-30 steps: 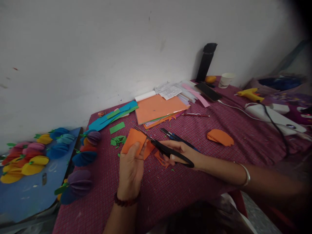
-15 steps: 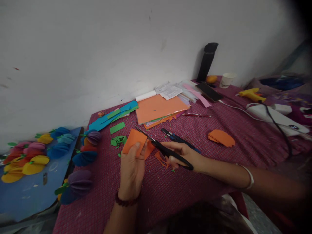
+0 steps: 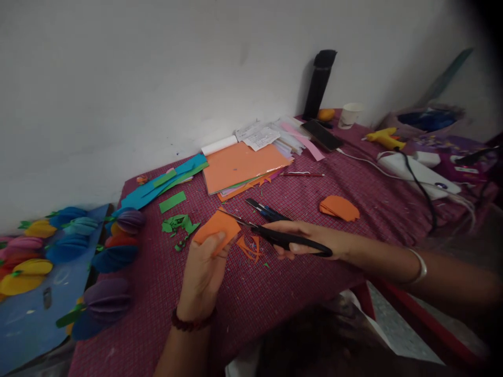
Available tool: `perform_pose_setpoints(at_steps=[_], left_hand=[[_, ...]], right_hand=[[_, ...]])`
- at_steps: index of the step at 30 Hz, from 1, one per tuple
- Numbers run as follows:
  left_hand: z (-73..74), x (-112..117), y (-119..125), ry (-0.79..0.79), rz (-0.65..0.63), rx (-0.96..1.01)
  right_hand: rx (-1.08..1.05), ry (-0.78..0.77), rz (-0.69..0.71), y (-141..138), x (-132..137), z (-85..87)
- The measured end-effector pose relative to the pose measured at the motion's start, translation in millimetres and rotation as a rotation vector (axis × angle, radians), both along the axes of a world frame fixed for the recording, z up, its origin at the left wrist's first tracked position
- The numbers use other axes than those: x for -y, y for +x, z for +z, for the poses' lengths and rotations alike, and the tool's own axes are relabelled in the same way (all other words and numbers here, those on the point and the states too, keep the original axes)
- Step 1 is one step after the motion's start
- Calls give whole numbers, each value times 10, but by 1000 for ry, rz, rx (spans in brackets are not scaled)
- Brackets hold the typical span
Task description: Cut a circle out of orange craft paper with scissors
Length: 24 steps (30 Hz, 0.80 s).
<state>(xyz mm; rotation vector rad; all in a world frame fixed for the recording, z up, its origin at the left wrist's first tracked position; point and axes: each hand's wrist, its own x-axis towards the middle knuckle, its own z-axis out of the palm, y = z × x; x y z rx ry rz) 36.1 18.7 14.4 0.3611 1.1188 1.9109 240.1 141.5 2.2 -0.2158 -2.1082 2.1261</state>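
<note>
My left hand (image 3: 206, 269) pinches a piece of orange paper (image 3: 217, 229) between thumb and fingers, above the checked cloth. In my right hand (image 3: 302, 238) are black-handled scissors (image 3: 288, 241), their blades pointing left and lying at the upper edge of the orange paper. Narrow orange paper offcuts (image 3: 250, 248) lie on the cloth between my hands. Just behind the scissors is a blue-and-black utility knife (image 3: 267, 210). A stack of cut, rounded orange paper pieces (image 3: 339, 208) sits to the right, beyond my right wrist.
Green scraps (image 3: 178, 225) and a green strip (image 3: 172, 201) lie left of my hands. Behind is a stack of coloured paper (image 3: 243, 165). Folded paper ornaments (image 3: 108, 298) stand at left. At right are a phone (image 3: 321, 135), yellow glue gun (image 3: 385, 138) and white power strip (image 3: 418, 175).
The view has shifted, so the table sits further left and higher. The orange paper has turned and tilted in my left hand; the scissors have moved along its upper edge.
</note>
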Motion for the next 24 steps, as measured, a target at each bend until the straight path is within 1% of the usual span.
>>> perform_pose_setpoints(at_steps=[4,10,15,21,24], left_hand=[[-32,-16,17,-6,-29,3],[-67,-5,32,-13,-20,9],[-86,-15,48,-37,-15,24],[-68,-20,65,-11,-35,48],[-66,-15,76,-5,-40,61]], right_hand=[[-30,-82,-35,-3,50,-39],[-22,-121,-63,-18,101,-25],[-39,-183,-96,-34,128,-69],[-28,-225,-133,-54,167,-118],[-6,-206,-155,-54,175,-127]])
